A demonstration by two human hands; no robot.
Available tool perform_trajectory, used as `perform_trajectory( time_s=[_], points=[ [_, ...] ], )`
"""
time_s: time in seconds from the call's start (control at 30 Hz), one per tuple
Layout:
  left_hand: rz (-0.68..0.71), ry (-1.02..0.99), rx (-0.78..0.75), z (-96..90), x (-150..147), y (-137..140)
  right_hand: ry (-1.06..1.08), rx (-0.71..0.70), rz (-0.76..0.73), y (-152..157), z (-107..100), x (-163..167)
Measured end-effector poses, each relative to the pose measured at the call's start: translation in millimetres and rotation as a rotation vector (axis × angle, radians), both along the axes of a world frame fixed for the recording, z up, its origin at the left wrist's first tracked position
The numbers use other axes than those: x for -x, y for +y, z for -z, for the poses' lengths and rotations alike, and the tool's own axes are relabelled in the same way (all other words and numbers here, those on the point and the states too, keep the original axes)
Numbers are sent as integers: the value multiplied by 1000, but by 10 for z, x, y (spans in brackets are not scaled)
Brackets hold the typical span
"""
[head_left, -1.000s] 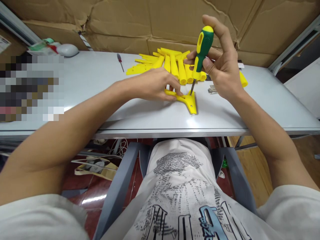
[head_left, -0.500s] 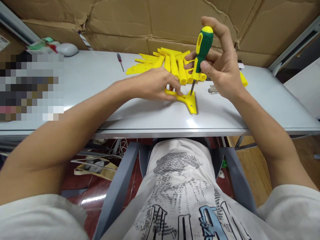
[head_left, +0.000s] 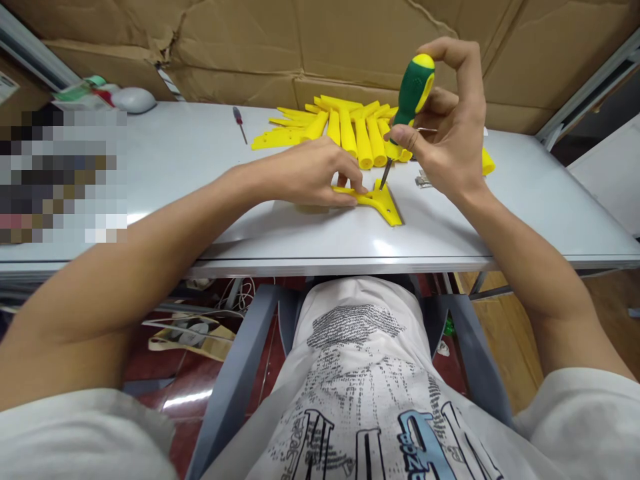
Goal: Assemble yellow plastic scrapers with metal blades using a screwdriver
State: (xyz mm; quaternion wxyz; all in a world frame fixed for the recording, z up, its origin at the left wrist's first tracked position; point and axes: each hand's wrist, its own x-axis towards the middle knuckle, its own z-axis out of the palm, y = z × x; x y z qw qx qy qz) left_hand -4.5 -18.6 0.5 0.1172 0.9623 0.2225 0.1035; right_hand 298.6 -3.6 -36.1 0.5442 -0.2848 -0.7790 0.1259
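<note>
Scraper point(head_left: 383, 201) has swivelled; shirt point(head_left: 360, 373) partly reads "BON".

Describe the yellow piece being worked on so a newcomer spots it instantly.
On the pale table, find the left hand. It holds the yellow piece, whose flared end sits under the tip of the green screwdriver. Unlike the piled yellow pieces behind, it lies apart, nearer the front edge.

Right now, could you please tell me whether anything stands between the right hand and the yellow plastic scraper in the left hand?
Only the green-and-yellow screwdriver held by the right hand, its metal shaft slanting to the head of the yellow plastic scraper. Nothing else visible intervenes.
</note>
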Motion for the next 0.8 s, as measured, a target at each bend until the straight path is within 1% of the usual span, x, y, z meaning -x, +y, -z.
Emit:
perform_trajectory(
  time_s=[0.07, 0.1, 0.27, 0.37, 0.5, 0.67, 0.73, 0.8],
  points=[
    [3, -7, 3, 6, 2, 6, 95, -119, 99, -82, 11, 57],
    [7, -15, 3, 11, 5, 12, 136, -147, 137, -88, 30, 84],
    [7, -26, -12, 23, 7, 21, 220, -97, 211, 76, 143, 144],
    [-9, -12, -27, 8, -10, 0, 257, -142, 241, 147, 167, 177],
    [-27, 18, -21, -20, -28, -25, 283, -250, 202, 142, 170, 226],
    [-22, 17, 6, -22, -23, -28, 208, -237, 104, -7, 124, 230],
    [-9, 9, 0, -13, -19, -25, 189, -249, 97, -114, 71, 230],
    [-6, 2, -4, -3, -13, -13, 142, -227, 126, -201, 18, 233]
  ],
)
